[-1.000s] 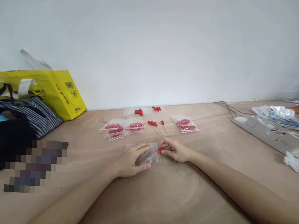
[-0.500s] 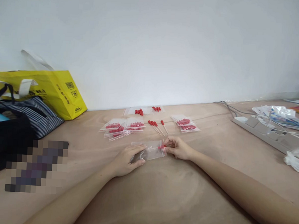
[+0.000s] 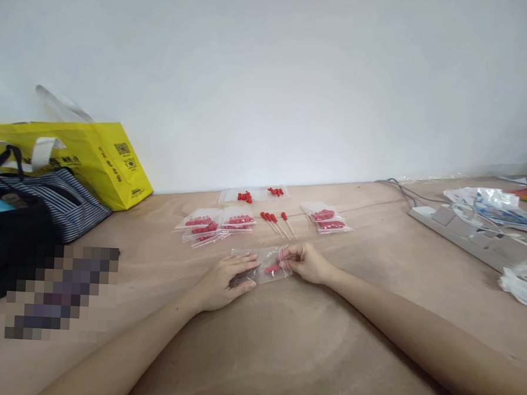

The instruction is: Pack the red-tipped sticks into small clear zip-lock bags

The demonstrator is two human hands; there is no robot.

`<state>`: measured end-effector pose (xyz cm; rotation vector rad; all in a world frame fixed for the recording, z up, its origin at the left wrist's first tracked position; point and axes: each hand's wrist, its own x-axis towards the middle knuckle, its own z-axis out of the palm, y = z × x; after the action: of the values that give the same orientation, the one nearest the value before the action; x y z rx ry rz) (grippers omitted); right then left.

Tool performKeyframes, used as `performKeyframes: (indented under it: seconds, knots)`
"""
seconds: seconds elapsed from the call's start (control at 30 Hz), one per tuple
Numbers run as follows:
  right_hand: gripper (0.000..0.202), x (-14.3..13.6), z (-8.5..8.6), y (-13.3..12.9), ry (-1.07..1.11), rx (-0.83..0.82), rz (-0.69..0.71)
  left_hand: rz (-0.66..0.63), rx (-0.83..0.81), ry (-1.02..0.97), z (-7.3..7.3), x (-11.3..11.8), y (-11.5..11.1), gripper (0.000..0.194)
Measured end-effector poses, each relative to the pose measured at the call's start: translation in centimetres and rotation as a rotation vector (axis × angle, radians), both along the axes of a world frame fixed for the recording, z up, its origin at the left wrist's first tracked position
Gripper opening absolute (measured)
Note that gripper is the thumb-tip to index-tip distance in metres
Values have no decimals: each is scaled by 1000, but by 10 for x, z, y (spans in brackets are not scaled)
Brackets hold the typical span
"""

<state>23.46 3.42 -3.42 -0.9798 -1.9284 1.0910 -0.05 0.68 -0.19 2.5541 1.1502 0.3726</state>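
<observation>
A small clear zip bag (image 3: 265, 258) lies flat on the wooden table in front of me. My left hand (image 3: 223, 282) rests on its left end, fingers stretched and thumb apart. The red head of a red-tipped stick (image 3: 272, 269) shows inside the bag. At the bag's right end, by its red zip line, my right hand (image 3: 308, 263) is closed in a pinch on the stick's rear part; the fingertips partly hide it. Just beyond lie several loose red-tipped sticks (image 3: 271, 219), heads pointing away from me.
Filled clear bags with red-headed sticks lie at left (image 3: 206, 225) and right (image 3: 326, 218); more red-headed pieces (image 3: 244, 196) lie near the wall. A yellow bag (image 3: 110, 166) and striped pouch (image 3: 64, 202) stand left. A power strip (image 3: 473, 235) and crumpled tissue (image 3: 520, 289) sit right.
The red head has moved left, from the bag's mouth to deeper inside it. My right hand has stayed at the mouth, its fingers slightly shifted. My left hand has hardly moved.
</observation>
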Motion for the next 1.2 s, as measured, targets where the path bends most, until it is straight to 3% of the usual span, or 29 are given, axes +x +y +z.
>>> performKeyframes:
  seconds: [0.1,0.23,0.37,0.43,0.6,0.73,0.83,0.97,1.2]
  knots:
    - [9,-5,-2,-2,-55,66,-201,-1,-2,23,1,0,0,40]
    - [11,-3,6,2,-151,147,-297,23,8,54,3,3,-2,41]
    - [11,5,25,34,-259,188,-526,42,25,53,2,7,-3,42]
    - [9,6,31,58,-380,121,-606,42,32,38,0,7,-3,42]
    - [18,-6,30,104,-449,-3,-663,45,110,-62,-4,0,-4,33]
    - [21,-14,30,117,-442,-80,-649,-11,145,-113,-5,-3,-4,28]
    - [27,-7,35,113,-373,-103,-623,-35,139,-138,-5,-3,-4,27]
    - [36,17,37,85,-239,-95,-574,-40,145,-150,-4,-2,-4,26]
    - [31,34,9,25,345,-108,-556,-22,168,-145,-2,0,-2,27]
